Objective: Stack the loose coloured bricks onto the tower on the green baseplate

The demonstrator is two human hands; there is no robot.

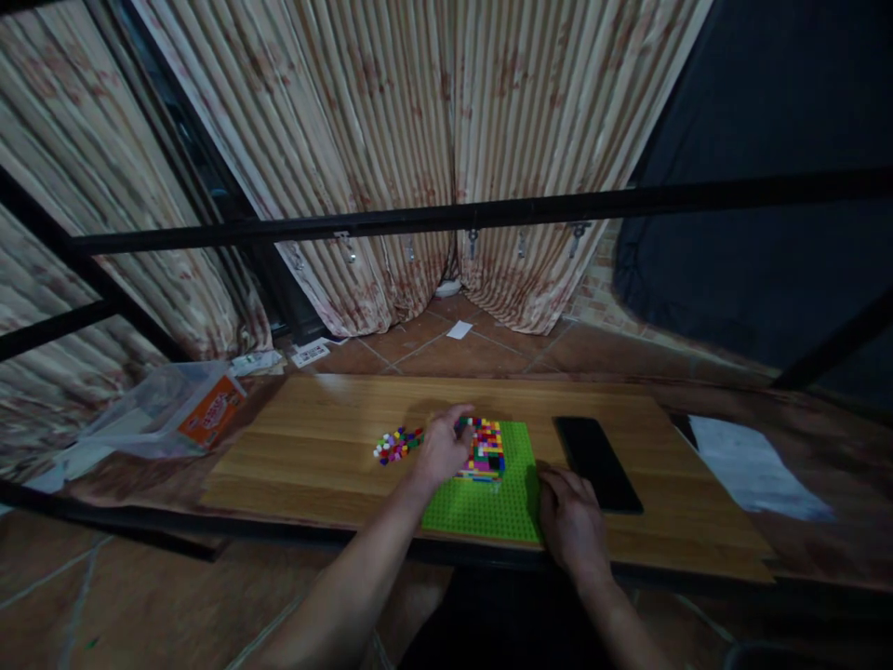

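Note:
A green studded baseplate [481,515] lies near the front edge of the wooden table. On its upper left part stands a low block of many-coloured toy bricks [487,449]. My left hand [445,448] reaches over the left side of this block, its fingers bent and drawn together at the bricks; whatever is between the fingertips is hidden. Left of that hand, a loose pile of small coloured bricks [395,446] lies on the wood. My right hand [573,519] rests low at the plate's right edge, fingers curled together against it.
A black phone-like slab [598,463] lies right of the plate. White paper [753,465] is beyond the table's right end. A clear plastic bin [150,414] with an orange label stands at the left. A dark metal bar [419,221] crosses behind the wooden table [313,456], before curtains [391,112].

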